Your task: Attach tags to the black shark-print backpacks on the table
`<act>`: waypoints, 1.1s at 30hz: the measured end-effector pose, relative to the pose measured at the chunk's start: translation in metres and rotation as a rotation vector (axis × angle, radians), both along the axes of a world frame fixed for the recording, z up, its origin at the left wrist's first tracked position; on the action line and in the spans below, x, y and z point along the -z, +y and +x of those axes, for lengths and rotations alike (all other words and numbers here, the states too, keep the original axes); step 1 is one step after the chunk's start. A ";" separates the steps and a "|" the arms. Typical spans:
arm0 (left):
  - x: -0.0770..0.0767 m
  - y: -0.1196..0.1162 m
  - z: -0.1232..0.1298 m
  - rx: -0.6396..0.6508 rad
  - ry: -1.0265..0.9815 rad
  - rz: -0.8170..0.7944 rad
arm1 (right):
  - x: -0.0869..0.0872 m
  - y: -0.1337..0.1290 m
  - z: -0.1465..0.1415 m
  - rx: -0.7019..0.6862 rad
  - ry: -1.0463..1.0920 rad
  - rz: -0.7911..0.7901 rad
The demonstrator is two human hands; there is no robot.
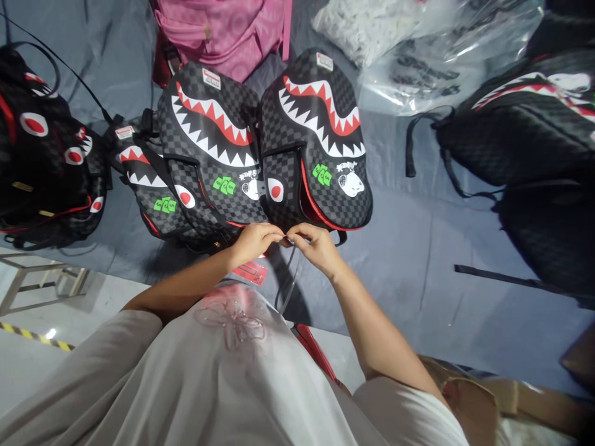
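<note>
My left hand (258, 240) and my right hand (315, 246) meet fingertip to fingertip at the near end of a black-and-grey checkered backpack (337, 204). Both are closed in a pinch; what sits between the fingers is too small to make out. A thin pale strand (294, 275) hangs just below them. The backpack lies with its near pocket gaping, showing red edging, under a printed shark mouth. Touching it on the left is a second checkered backpack (209, 133) with the same print. Beneath my left wrist lies a red tag (251, 271).
A smaller checkered bag (160, 192) rests against the second backpack. More dark bags (51, 161) lie far left, and black backpacks (534, 136) at right. Behind are a pink backpack (227, 31) and clear plastic bags (418, 68). Grey cloth (395, 260) covers the table.
</note>
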State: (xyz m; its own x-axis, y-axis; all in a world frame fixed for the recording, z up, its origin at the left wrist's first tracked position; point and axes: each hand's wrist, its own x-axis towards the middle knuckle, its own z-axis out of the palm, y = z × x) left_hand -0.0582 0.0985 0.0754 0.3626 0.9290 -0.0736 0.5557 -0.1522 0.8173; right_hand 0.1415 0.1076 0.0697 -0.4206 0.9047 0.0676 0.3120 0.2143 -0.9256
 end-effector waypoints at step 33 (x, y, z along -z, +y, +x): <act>-0.012 0.004 0.003 0.013 0.229 -0.189 | 0.011 0.000 -0.014 -0.022 -0.228 0.228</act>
